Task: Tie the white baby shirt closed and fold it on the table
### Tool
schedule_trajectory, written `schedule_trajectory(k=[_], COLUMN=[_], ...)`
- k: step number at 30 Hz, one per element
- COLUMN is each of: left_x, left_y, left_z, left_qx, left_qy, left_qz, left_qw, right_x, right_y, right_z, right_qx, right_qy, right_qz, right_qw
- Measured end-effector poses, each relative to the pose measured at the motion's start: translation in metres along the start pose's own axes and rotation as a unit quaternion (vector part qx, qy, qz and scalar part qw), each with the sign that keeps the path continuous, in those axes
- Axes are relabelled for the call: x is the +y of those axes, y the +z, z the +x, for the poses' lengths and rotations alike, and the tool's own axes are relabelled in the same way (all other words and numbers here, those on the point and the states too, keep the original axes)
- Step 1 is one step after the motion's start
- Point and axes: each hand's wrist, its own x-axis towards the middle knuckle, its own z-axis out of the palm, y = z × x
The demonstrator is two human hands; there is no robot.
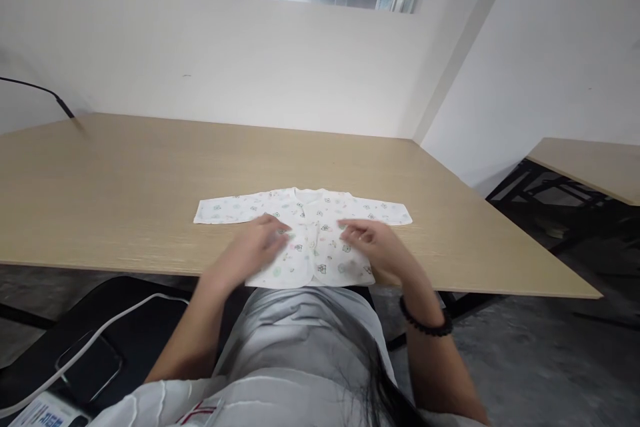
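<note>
A small white baby shirt point(305, 240), printed with little animals and green circles, lies spread out at the table's front edge. Both its sleeves stretch out sideways, the neckline faces the wall, and the front opening runs down the middle. Over the left half of the body is my left hand point(263, 240), fingers apart and slightly blurred. My right hand point(375, 243) is above the right half, its fingers extended and spread. Neither hand grips the cloth; whether the fingertips touch it, I cannot tell. The shirt's hem reaches the edge by my lap.
The wooden table point(225, 153) extends back to a white wall point(225, 60). A thin black stalk point(63, 105) reaches in from the left. Below are a black chair point(115, 333) and a white cable point(105, 327). A second table point(595, 163) stands at the right.
</note>
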Motion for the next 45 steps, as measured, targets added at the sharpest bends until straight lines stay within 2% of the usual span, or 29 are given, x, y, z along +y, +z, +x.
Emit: schedule_trajectory(k=[2, 4, 5, 7, 9, 11, 14, 16, 19, 22, 23, 25, 27, 29, 31, 32, 34, 36, 38, 40, 42, 44, 45], left_x=[-0.029, -0.059, -0.072, -0.091, -0.099, -0.099, -0.097, -0.097, -0.099, -0.102, -0.103, -0.102, -0.095, -0.082, -0.068, -0.062, -0.055, -0.056, -0.063, -0.072, -0.079, -0.082, -0.082], left_y=[-0.026, -0.047, -0.054, -0.062, -0.064, -0.067, -0.077, -0.089, -0.109, -0.127, -0.131, -0.138, -0.144, -0.149, -0.155, -0.158, -0.161, -0.158, -0.152, -0.142, -0.134, -0.127, -0.124], left_z=[-0.002, -0.003, -0.003, -0.001, 0.003, 0.006, 0.007, 0.001, -0.008, -0.006, -0.001, 0.014, 0.03, 0.041, 0.043, 0.041, 0.033, 0.021, 0.006, -0.011, -0.025, -0.036, -0.039], left_qx=[0.091, 0.141, 0.146, 0.106, 0.057, 0.01, -0.047, -0.057, -0.081, -0.087, -0.065, 0.02, 0.163, 0.342, 0.477, 0.519, 0.551, 0.534, 0.454, 0.312, 0.124, -0.016, -0.049], left_qy=[-0.078, -0.183, -0.22, -0.244, -0.243, -0.242, -0.239, -0.23, -0.202, -0.173, -0.17, -0.174, -0.17, -0.131, -0.067, -0.041, -0.021, -0.036, -0.055, -0.055, -0.061, -0.093, -0.11], left_qz=[0.047, 0.106, 0.129, 0.148, 0.162, 0.176, 0.196, 0.185, 0.103, 0.033, 0.023, 0.006, -0.01, 0.003, 0.044, 0.063, 0.082, 0.078, 0.063, 0.046, 0.033, 0.031, 0.035], left_qw=[0.992, 0.967, 0.956, 0.953, 0.955, 0.954, 0.95, 0.954, 0.971, 0.98, 0.983, 0.985, 0.972, 0.93, 0.875, 0.851, 0.83, 0.841, 0.887, 0.947, 0.99, 0.995, 0.992], right_x=[0.019, 0.043, 0.054, 0.072, 0.081, 0.082, 0.076, 0.072, 0.071, 0.074, 0.075, 0.074, 0.067, 0.055, 0.042, 0.038, 0.034, 0.039, 0.05, 0.063, 0.073, 0.08, 0.082], right_y=[-0.036, -0.067, -0.077, -0.089, -0.089, -0.087, -0.089, -0.096, -0.113, -0.129, -0.133, -0.139, -0.146, -0.154, -0.162, -0.166, -0.172, -0.173, -0.169, -0.162, -0.153, -0.144, -0.14], right_z=[0.008, 0.021, 0.029, 0.044, 0.054, 0.058, 0.052, 0.043, 0.031, 0.031, 0.036, 0.049, 0.064, 0.078, 0.085, 0.085, 0.08, 0.065, 0.044, 0.021, 0.0, -0.013, -0.015], right_qx=[0.117, 0.17, 0.16, 0.061, -0.049, -0.109, -0.138, -0.147, -0.147, -0.182, -0.192, -0.179, -0.112, 0.013, 0.166, 0.233, 0.318, 0.334, 0.289, 0.196, 0.114, 0.083, 0.073], right_qy=[0.018, 0.024, 0.03, 0.045, 0.067, 0.082, 0.081, 0.078, 0.095, 0.12, 0.124, 0.125, 0.1, 0.046, -0.018, -0.048, -0.093, -0.109, -0.089, -0.053, -0.02, -0.003, -0.005], right_qz=[-0.061, -0.131, -0.166, -0.217, -0.241, -0.246, -0.237, -0.213, -0.144, -0.063, -0.042, -0.012, 0.008, 0.013, 0.006, 0.002, -0.002, -0.012, -0.038, -0.078, -0.111, -0.117, -0.118], right_qw=[0.991, 0.976, 0.973, 0.973, 0.967, 0.96, 0.958, 0.963, 0.974, 0.974, 0.973, 0.976, 0.989, 0.999, 0.986, 0.971, 0.944, 0.936, 0.952, 0.976, 0.987, 0.99, 0.99])
